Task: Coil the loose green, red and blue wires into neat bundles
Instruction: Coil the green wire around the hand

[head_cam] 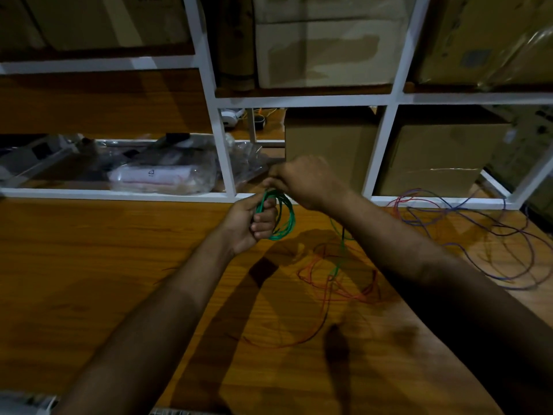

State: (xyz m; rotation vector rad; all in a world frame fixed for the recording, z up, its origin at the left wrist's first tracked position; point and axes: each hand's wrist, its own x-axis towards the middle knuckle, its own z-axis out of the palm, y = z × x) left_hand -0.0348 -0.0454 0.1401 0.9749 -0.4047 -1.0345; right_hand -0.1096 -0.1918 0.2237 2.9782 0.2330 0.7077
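My left hand (250, 223) is closed around a small coil of green wire (287, 217), several loops held above the wooden table (104, 280). My right hand (302, 181) pinches the same green wire at the top of the coil. A loose green tail (339, 259) hangs from under my right forearm down to the table. The red wire (338, 290) lies in a loose tangle on the table below my hands. The blue wire (490, 229) sprawls in wide loops at the right.
A white-framed shelf unit (224, 145) stands along the table's far edge. It holds cardboard boxes (329, 145) and clear plastic bags with parts (161, 175). More boxes fill the upper shelves.
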